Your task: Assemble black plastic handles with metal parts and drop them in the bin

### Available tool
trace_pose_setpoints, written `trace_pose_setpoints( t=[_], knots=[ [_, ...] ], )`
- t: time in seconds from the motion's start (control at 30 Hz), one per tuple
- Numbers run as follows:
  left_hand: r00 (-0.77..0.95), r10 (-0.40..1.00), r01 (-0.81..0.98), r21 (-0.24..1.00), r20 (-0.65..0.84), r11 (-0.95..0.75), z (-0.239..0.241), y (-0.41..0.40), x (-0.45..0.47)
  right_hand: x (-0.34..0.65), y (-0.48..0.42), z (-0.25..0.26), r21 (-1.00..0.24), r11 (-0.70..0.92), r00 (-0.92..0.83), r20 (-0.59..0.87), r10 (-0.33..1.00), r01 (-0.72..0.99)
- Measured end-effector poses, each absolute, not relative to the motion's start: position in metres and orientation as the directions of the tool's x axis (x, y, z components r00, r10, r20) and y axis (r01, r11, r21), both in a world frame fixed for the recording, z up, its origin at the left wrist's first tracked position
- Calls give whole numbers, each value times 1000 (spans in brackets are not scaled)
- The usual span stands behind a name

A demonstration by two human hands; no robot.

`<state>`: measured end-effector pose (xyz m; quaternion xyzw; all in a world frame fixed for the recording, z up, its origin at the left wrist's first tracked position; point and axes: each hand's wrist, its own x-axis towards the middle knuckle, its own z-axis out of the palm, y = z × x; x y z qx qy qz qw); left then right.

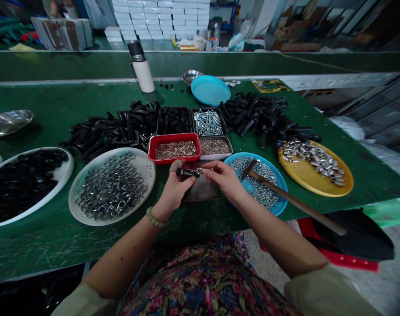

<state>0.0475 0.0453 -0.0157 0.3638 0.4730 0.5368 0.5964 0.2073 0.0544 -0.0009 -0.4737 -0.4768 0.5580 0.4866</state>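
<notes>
Near the middle of the frame, the left hand [174,188] has its grip closed around a short black piece [187,173] with small pale lettering, held roughly level. Just to its right, the right hand [228,177] keeps a narrow pinch, thumb against finger, on a small silver ridged piece [205,169]. The two pieces meet end to end or nearly so; whether they are joined I cannot tell. Both are held above a flat metal plate [203,189] on the green worktop [98,94].

Just beyond the hands, at centre, stand a red tray [161,161] of thin copper-coloured pins and, beside it, a tray of tiny pieces; behind them are a tray of small black parts and one of silver screws [207,123]. Left of centre is a white plate [149,173] of metal rings. Right of centre, a hammer [292,199] lies across a blue plate [279,206] of small metal bits, its handle jutting past the worktop edge. A yellow plate [301,177] of silver cylinders sits at the right, and a white flask [143,75] stands upper left of centre.
</notes>
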Motion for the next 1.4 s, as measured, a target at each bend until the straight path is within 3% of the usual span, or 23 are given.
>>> trace_pose_setpoints(
  t=[0.33, 0.43, 0.53, 0.73, 0.97, 1.07, 1.17, 1.23, 1.3, 1.37, 1.4],
  knots=[
    [30, 944, -497, 814, -328, 299, -7, 46, 46, 208, 54, -2, -993, -63, -71, -56, 996, -103],
    [7, 966, -373, 895, -259, 243, -10, 45, 46, 208, 55, 1, -997, -35, -86, -30, 996, -65],
    [22, 996, -194, 977, -85, 88, -14, 45, 44, 207, 58, 4, -1000, 3, -134, 2, 991, 7],
    [107, 989, -2, 995, 104, -104, -13, 49, 41, 204, 62, 3, -985, 120, -229, 89, 969, 126],
    [149, 984, 170, 978, 97, -122, -14, 55, 32, 224, 64, 3, -914, 356, -363, 269, 892, 197],
    [354, 935, 266, 955, 32, -133, -4, 67, 32, 230, 66, 23, -814, 516, -584, 289, 759, 268],
    [535, 843, 235, 968, -56, -85, 12, 79, 36, 241, 84, 43, -781, 549, -704, 207, 679, 299],
    [507, 852, 124, 989, -134, 82, 20, 82, 37, 265, 109, 46, -790, 475, -567, 203, 799, 387],
    [404, 879, -50, 954, -252, 297, 25, 81, 35, 308, 138, 43, -759, 299, -164, 250, 954, 579],
    [334, 869, -189, 877, -365, 441, 26, 76, 27, 363, 161, 36, -609, -15, 285, 349, 893, 793],
    [313, 863, -216, 855, -397, 472, 26, 73, 23, 391, 168, 33, -513, -164, 400, 393, 828, 843]
  ],
)
